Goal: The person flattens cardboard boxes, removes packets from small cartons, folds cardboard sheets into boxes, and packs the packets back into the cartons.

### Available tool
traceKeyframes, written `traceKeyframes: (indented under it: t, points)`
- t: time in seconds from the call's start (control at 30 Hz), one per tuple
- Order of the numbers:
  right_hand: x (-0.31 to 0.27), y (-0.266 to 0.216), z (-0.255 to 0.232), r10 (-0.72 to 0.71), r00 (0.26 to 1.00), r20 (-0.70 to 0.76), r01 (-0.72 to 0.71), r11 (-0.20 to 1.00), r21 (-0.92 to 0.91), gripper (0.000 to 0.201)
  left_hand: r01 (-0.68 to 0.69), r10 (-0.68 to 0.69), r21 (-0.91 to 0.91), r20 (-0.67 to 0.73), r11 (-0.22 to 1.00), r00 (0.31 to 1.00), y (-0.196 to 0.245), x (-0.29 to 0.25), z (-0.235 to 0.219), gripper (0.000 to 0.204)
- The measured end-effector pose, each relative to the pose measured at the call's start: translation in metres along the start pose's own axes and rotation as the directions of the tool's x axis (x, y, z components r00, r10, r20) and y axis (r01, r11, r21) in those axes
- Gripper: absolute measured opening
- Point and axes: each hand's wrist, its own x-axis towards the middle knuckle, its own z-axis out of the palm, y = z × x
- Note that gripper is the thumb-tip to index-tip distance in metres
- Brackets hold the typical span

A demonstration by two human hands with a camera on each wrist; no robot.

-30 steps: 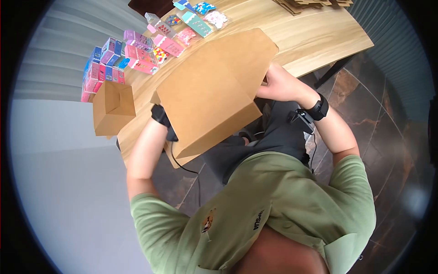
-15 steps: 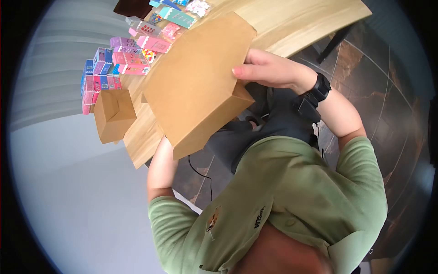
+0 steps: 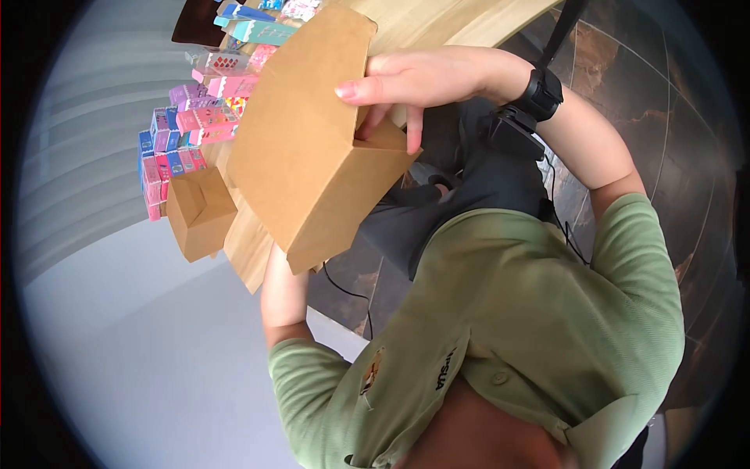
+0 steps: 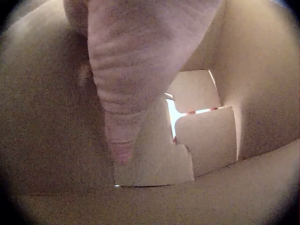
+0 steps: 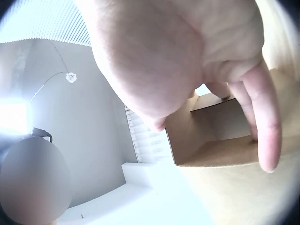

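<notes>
I hold a large brown cardboard box (image 3: pixel 305 156) up over the table's edge. My right hand (image 3: pixel 422 78) grips its upper end, thumb on the outer face and fingers curled over the end flap. The right wrist view shows the right hand (image 5: pixel 187 61) at the open end of the box (image 5: pixel 225 154). My left forearm (image 3: pixel 281 289) runs up behind the box, which hides that hand in the head view. Seen from the left wrist, the left hand (image 4: pixel 122 93) is inside the box, one finger stretched straight along the inner wall toward the folded bottom flaps (image 4: pixel 206 140).
A smaller open cardboard box (image 3: pixel 199 211) sits on the wooden table (image 3: pixel 250 242) near its corner. Rows of small pink and blue packs (image 3: pixel 183 129) lie beyond it. Dark tiled floor (image 3: pixel 625 94) is at the right.
The box has been lifted and turned. My right hand moved from behind its right end to grip over the upper edge. The left hand stays behind or inside it.
</notes>
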Motion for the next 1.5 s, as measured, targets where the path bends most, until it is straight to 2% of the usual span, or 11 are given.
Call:
traceKeyframes:
  t: [0.2,0.3,0.4,0.6,0.73,0.87,1.03,1.17,1.27,1.4,1.5]
  points:
    - [0.003,0.003,0.007,-0.004,0.989,-0.147,-0.028,0.975,-0.219,0.076,0.003,-0.002,0.030,-0.012,1.000,1.000,0.004,0.000,-0.001,0.043]
    - [0.018,-0.002,-0.017,-0.294,0.955,-0.029,0.244,0.841,-0.482,0.078,0.012,-0.011,0.047,-0.023,0.999,1.000,0.006,-0.003,-0.002,0.043]
    - [0.043,-0.011,-0.034,-0.029,0.994,-0.107,-0.041,0.799,-0.600,0.106,0.013,-0.011,0.056,-0.024,0.998,1.000,0.007,-0.003,-0.003,0.043]
    - [0.033,-0.011,-0.041,-0.043,0.999,0.007,0.039,0.802,-0.596,0.107,0.011,-0.010,0.062,-0.027,0.998,1.000,0.008,0.005,0.000,0.042]
    - [0.011,-0.021,-0.018,0.117,0.993,-0.007,-0.112,0.932,-0.344,0.091,0.007,-0.006,0.058,-0.032,0.998,0.999,0.009,0.009,0.004,0.042]
    - [0.013,0.014,0.006,-0.222,0.964,-0.149,0.157,0.921,-0.357,0.068,0.002,0.000,0.058,-0.036,0.998,0.999,0.010,0.004,0.004,0.042]
    - [0.011,0.016,0.010,-0.078,0.974,-0.212,-0.001,0.938,-0.347,0.079,0.001,0.001,0.051,-0.040,0.999,0.999,0.011,0.003,0.007,0.042]
    - [0.008,0.014,0.008,0.014,0.958,-0.286,0.069,0.958,0.277,0.053,-0.002,0.004,0.046,-0.034,0.999,0.999,0.010,0.002,0.007,0.042]
    - [0.018,0.049,0.023,0.070,0.951,-0.302,0.218,0.543,0.811,0.037,-0.002,0.004,0.046,-0.036,0.999,0.999,0.011,-0.003,0.004,0.042]
    - [0.010,0.051,0.063,0.345,0.789,-0.509,0.024,0.810,0.586,0.060,0.001,0.001,0.035,-0.054,0.999,0.999,0.013,-0.013,-0.007,0.041]
    - [0.014,0.064,0.072,0.220,0.811,-0.542,0.154,0.814,0.561,0.055,0.006,-0.005,0.024,-0.059,1.000,0.998,0.013,-0.019,-0.013,0.041]
